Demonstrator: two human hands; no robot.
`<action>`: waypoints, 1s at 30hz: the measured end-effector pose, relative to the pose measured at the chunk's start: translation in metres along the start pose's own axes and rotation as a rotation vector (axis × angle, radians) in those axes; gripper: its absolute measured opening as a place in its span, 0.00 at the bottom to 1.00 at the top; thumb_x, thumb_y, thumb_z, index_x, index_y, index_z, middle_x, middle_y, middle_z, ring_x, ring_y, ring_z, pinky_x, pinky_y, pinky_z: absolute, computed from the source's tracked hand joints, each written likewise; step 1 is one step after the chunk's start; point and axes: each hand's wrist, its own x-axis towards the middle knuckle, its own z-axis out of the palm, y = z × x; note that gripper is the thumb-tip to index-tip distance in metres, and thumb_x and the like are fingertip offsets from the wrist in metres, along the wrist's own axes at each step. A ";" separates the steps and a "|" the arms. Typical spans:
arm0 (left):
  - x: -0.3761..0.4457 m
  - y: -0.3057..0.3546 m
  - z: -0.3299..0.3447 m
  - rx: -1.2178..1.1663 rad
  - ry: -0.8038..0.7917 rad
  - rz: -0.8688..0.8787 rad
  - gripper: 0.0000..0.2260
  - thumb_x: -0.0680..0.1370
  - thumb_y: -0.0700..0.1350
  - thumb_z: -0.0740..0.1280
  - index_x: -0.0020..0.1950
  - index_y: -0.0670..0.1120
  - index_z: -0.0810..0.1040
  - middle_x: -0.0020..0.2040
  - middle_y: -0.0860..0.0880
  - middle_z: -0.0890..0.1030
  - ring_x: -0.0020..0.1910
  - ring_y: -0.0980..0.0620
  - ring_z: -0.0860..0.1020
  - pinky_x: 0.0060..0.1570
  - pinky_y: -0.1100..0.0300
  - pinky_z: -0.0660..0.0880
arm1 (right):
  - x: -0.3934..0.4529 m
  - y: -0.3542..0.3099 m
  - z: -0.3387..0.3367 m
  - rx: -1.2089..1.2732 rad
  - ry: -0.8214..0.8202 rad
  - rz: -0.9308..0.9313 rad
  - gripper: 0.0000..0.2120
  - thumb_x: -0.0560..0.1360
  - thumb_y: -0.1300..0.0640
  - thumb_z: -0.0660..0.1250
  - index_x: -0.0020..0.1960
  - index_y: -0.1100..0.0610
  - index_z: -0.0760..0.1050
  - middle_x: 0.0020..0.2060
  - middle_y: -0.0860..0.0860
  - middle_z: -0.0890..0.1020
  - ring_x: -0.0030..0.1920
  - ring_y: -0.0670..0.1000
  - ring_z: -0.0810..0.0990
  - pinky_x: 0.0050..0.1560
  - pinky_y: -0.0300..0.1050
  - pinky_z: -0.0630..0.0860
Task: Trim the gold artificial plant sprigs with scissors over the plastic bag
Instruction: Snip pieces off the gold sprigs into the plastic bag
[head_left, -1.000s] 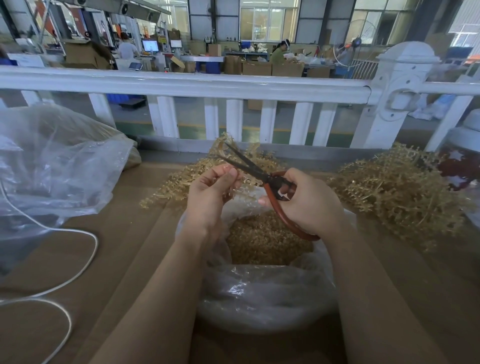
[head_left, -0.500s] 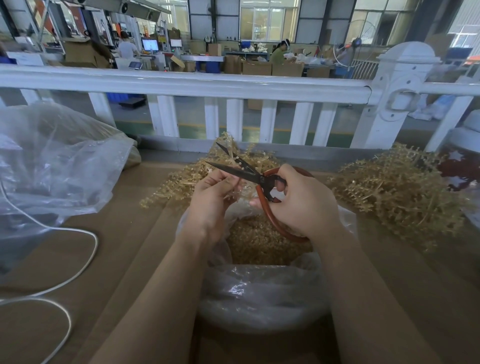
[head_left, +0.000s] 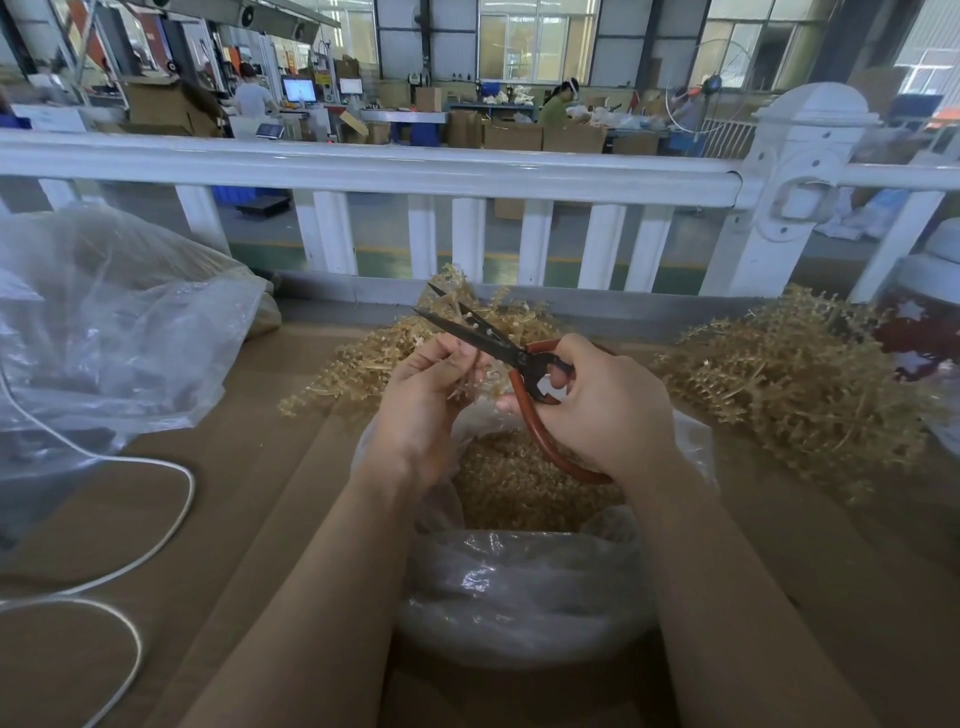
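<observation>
- The right hand (head_left: 597, 410) grips the scissors (head_left: 511, 364) by their red-brown loop handles, fingers curled through and around them; the dark blades stand parted, tips pointing up and to the left.
- The left hand (head_left: 426, 400) pinches a small gold sprig (head_left: 467, 371) between thumb and fingertips, just below the blades — whether a blade touches it I cannot tell.
- Both hands hover over the open plastic bag (head_left: 524, 587), which sits on the brown table (head_left: 249, 467) between the forearms and holds a heap of gold clippings (head_left: 514, 483).
- A pile of gold sprigs (head_left: 363, 364) lies on the table just behind the hands, and a larger pile (head_left: 800, 379) lies to the right, well apart from the bag.
- On the left rests a big crumpled clear bag (head_left: 114, 332), with a white cord (head_left: 156, 525) looping across the table beside it.
- A white railing (head_left: 374, 171) runs along the far edge of the table — beyond it a workshop floor with cardboard boxes.
</observation>
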 end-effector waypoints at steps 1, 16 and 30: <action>0.000 0.000 0.001 0.011 0.007 0.002 0.08 0.80 0.32 0.60 0.45 0.40 0.77 0.36 0.47 0.76 0.33 0.54 0.74 0.36 0.64 0.75 | 0.000 0.000 0.000 -0.004 -0.002 0.003 0.26 0.65 0.22 0.65 0.41 0.44 0.64 0.30 0.39 0.72 0.31 0.38 0.71 0.30 0.38 0.62; 0.001 -0.002 0.005 0.197 0.150 0.202 0.05 0.80 0.37 0.66 0.49 0.37 0.79 0.32 0.54 0.80 0.31 0.61 0.75 0.34 0.69 0.72 | 0.001 0.000 0.001 -0.004 0.013 0.014 0.26 0.64 0.20 0.63 0.38 0.42 0.62 0.30 0.37 0.73 0.32 0.36 0.71 0.30 0.37 0.62; 0.003 -0.006 0.002 0.129 0.105 0.098 0.08 0.81 0.36 0.63 0.44 0.40 0.78 0.40 0.42 0.75 0.38 0.47 0.71 0.46 0.60 0.71 | 0.001 -0.002 0.001 0.040 0.015 0.020 0.27 0.63 0.20 0.63 0.39 0.42 0.63 0.32 0.38 0.74 0.32 0.37 0.72 0.30 0.38 0.63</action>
